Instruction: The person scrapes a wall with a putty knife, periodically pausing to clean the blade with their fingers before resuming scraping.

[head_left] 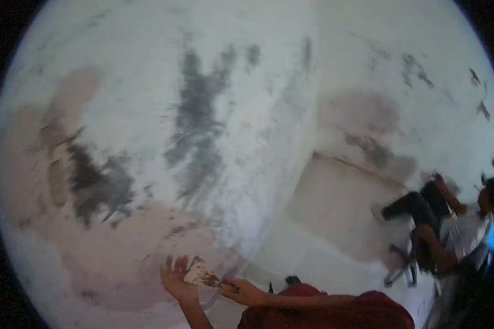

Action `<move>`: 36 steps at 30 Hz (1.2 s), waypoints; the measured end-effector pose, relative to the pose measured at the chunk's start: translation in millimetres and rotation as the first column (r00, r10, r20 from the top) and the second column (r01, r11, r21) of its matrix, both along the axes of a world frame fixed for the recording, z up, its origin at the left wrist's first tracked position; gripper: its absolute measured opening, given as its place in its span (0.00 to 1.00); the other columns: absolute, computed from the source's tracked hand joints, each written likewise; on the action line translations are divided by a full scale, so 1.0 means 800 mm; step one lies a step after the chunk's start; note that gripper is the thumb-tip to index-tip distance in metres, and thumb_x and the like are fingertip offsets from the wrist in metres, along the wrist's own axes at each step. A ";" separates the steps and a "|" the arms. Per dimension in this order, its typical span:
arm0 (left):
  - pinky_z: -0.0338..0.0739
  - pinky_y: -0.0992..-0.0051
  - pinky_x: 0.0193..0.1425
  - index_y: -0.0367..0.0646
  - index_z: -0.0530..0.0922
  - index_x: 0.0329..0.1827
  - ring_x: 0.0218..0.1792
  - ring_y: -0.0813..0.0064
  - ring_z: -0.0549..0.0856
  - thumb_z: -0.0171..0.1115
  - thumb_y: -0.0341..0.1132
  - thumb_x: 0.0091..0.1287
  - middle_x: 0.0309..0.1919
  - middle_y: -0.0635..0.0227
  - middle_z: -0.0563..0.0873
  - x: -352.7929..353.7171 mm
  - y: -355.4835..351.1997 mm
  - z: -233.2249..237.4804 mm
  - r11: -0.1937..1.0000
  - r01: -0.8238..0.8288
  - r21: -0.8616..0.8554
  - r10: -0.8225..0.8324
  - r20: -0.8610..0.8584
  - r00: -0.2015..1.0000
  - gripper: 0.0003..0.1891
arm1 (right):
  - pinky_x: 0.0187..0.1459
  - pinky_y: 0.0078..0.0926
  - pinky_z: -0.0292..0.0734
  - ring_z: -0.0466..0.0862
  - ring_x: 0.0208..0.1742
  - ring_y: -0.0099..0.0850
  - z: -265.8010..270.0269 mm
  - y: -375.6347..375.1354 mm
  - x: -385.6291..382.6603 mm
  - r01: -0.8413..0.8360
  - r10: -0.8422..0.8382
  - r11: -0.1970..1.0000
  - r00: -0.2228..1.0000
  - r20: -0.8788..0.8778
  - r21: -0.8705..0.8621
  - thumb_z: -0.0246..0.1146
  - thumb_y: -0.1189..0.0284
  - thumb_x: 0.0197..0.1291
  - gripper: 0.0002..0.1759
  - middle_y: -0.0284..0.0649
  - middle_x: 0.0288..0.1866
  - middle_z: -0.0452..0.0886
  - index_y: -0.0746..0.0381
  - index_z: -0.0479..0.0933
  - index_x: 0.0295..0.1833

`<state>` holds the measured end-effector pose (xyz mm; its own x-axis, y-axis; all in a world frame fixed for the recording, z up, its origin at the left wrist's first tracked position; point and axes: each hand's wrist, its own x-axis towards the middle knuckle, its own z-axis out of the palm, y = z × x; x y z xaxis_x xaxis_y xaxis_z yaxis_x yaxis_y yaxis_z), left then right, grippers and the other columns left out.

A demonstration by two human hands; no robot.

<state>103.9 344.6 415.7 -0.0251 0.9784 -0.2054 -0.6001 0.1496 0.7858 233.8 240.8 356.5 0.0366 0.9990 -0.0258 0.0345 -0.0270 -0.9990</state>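
Note:
My right hand (243, 291) is closed around the handle of a putty knife (202, 275). Its wide, pale blade is stained with brown smears and points up and to the left. Just left of the blade, my left hand (177, 277) is open with its fingers spread, overlapping the lower part of the wall (134, 241). Around both hands the wall has a broad pinkish-brown patch. Higher up, dark grey smudges and white areas cover it.
A second wall (362, 71) meets the first at a corner right of centre, with its own brown and grey patches. At the far right, a person (461, 236) sits on a chair (403, 266). Pale floor (313, 263) lies below the corner.

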 end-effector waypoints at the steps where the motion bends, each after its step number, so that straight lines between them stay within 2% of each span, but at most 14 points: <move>1: 0.71 0.55 0.56 0.38 0.66 0.57 0.49 0.56 0.76 0.41 0.51 0.66 0.44 0.51 0.76 -0.008 0.005 -0.005 1.000 0.000 -0.028 0.001 0.009 1.000 0.27 | 0.43 0.27 0.71 0.77 0.42 0.32 0.004 0.000 0.003 -0.068 0.070 0.997 0.996 0.058 -0.028 0.57 0.63 0.59 0.24 0.48 0.40 0.77 0.67 0.66 0.55; 5: 0.73 0.57 0.55 0.39 0.66 0.58 0.47 0.60 0.77 0.42 0.50 0.66 0.39 0.57 0.77 -0.005 0.017 -0.019 0.995 0.026 -0.100 -0.038 -0.124 0.992 0.26 | 0.41 0.29 0.72 0.79 0.40 0.37 -0.009 0.009 0.011 -0.058 0.059 0.997 0.998 -0.003 0.057 0.57 0.63 0.59 0.24 0.51 0.39 0.78 0.68 0.66 0.55; 9: 0.72 0.56 0.54 0.40 0.66 0.58 0.45 0.61 0.77 0.43 0.48 0.66 0.39 0.59 0.77 -0.001 0.024 -0.062 0.979 0.130 -0.155 -0.127 0.029 0.991 0.24 | 0.37 0.35 0.71 0.78 0.35 0.47 -0.007 0.017 0.024 -0.120 0.116 0.993 0.982 0.152 0.017 0.58 0.66 0.57 0.24 0.54 0.34 0.77 0.68 0.65 0.56; 11: 0.72 0.57 0.52 0.39 0.65 0.58 0.45 0.62 0.77 0.43 0.46 0.67 0.40 0.59 0.77 -0.003 0.015 -0.067 0.968 0.187 -0.169 -0.215 -0.163 0.963 0.23 | 0.35 0.37 0.70 0.77 0.32 0.49 -0.014 0.010 0.017 -0.144 0.143 0.990 0.979 0.144 -0.004 0.57 0.66 0.57 0.24 0.54 0.31 0.77 0.67 0.65 0.56; 14: 0.72 0.61 0.50 0.38 0.65 0.58 0.45 0.63 0.77 0.40 0.47 0.67 0.40 0.57 0.77 0.001 0.014 -0.078 0.922 0.361 -0.138 -0.386 -0.287 0.877 0.24 | 0.34 0.39 0.70 0.77 0.31 0.49 -0.048 0.012 0.010 -0.041 -0.016 0.970 0.973 0.230 0.241 0.57 0.66 0.56 0.24 0.53 0.30 0.76 0.65 0.65 0.57; 19: 0.73 0.63 0.49 0.35 0.64 0.57 0.45 0.61 0.77 0.36 0.50 0.68 0.42 0.52 0.77 -0.007 0.012 -0.108 0.715 0.680 -0.163 -0.687 -0.347 0.639 0.27 | 0.32 0.45 0.66 0.74 0.30 0.53 -0.010 -0.017 0.015 -0.003 0.030 0.993 0.970 0.240 -0.114 0.55 0.64 0.58 0.16 0.53 0.24 0.73 0.62 0.64 0.47; 22: 0.73 0.62 0.48 0.34 0.63 0.58 0.44 0.59 0.78 0.35 0.53 0.68 0.44 0.50 0.77 0.004 0.003 -0.109 0.597 0.758 -0.263 -0.800 -0.123 0.588 0.30 | 0.32 0.47 0.66 0.74 0.30 0.54 -0.036 -0.042 0.007 0.080 -0.075 0.997 0.933 0.352 -0.001 0.53 0.63 0.58 0.15 0.53 0.23 0.72 0.62 0.63 0.44; 23: 0.73 0.63 0.48 0.34 0.62 0.58 0.45 0.59 0.78 0.35 0.53 0.69 0.45 0.50 0.77 0.014 -0.009 -0.092 0.575 0.790 -0.213 -0.818 -0.136 0.559 0.30 | 0.32 0.47 0.65 0.73 0.30 0.54 -0.035 -0.050 0.007 0.100 -0.106 0.994 0.916 0.386 0.037 0.53 0.63 0.58 0.15 0.53 0.23 0.72 0.62 0.62 0.42; 25: 0.73 0.63 0.48 0.33 0.62 0.59 0.45 0.59 0.78 0.34 0.53 0.69 0.46 0.49 0.77 0.014 -0.028 -0.089 0.556 0.812 -0.179 -0.831 -0.140 0.539 0.30 | 0.31 0.47 0.66 0.74 0.30 0.54 -0.029 -0.068 0.019 0.098 0.000 0.961 0.935 0.355 -0.257 0.52 0.62 0.59 0.16 0.52 0.23 0.72 0.62 0.63 0.44; 26: 0.75 0.63 0.48 0.35 0.60 0.60 0.47 0.60 0.78 0.41 0.50 0.67 0.48 0.51 0.76 0.012 -0.031 -0.099 0.492 0.856 -0.157 -0.844 -0.327 0.425 0.28 | 0.31 0.47 0.66 0.74 0.30 0.54 -0.028 -0.077 0.021 0.085 0.014 0.960 0.937 0.348 -0.268 0.52 0.62 0.59 0.16 0.52 0.23 0.72 0.62 0.63 0.44; 29: 0.76 0.65 0.50 0.37 0.59 0.63 0.47 0.59 0.79 0.50 0.44 0.65 0.51 0.52 0.75 0.000 -0.031 -0.193 0.464 0.873 -0.147 -0.829 -0.420 0.370 0.27 | 0.32 0.46 0.66 0.75 0.31 0.52 -0.025 -0.095 0.042 0.164 -0.055 0.939 0.939 0.339 -0.301 0.52 0.61 0.59 0.17 0.51 0.24 0.73 0.63 0.64 0.46; 31: 0.76 0.67 0.49 0.38 0.59 0.63 0.47 0.61 0.79 0.49 0.44 0.66 0.52 0.54 0.75 0.034 -0.055 -0.143 0.433 0.881 -0.189 -0.901 -0.053 0.431 0.27 | 0.35 0.43 0.68 0.76 0.33 0.50 -0.023 -0.103 0.060 0.096 0.057 0.906 0.937 0.345 -0.412 0.52 0.59 0.59 0.20 0.51 0.27 0.75 0.63 0.64 0.48; 35: 0.76 0.65 0.49 0.40 0.61 0.63 0.48 0.64 0.78 0.43 0.48 0.68 0.52 0.58 0.75 0.062 -0.092 -0.108 0.455 0.889 -0.056 -0.879 -0.190 0.438 0.26 | 0.38 0.42 0.69 0.75 0.37 0.50 -0.040 -0.129 0.090 -0.068 0.218 0.917 0.910 0.352 -0.394 0.51 0.59 0.60 0.19 0.52 0.31 0.76 0.64 0.65 0.48; 36: 0.75 0.65 0.51 0.37 0.61 0.62 0.49 0.62 0.78 0.41 0.46 0.69 0.51 0.54 0.75 0.074 -0.101 -0.107 0.458 0.878 -0.140 -0.888 -0.110 0.446 0.25 | 0.38 0.42 0.69 0.75 0.37 0.51 -0.037 -0.138 0.101 -0.017 0.166 0.942 0.891 0.423 -0.334 0.51 0.60 0.60 0.19 0.53 0.32 0.76 0.64 0.66 0.48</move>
<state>163.4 263.7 330.1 0.8117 0.4772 -0.3367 0.0012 0.5752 0.8180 314.2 130.2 326.9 0.0278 0.9400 -0.3400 0.4849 -0.3101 -0.8178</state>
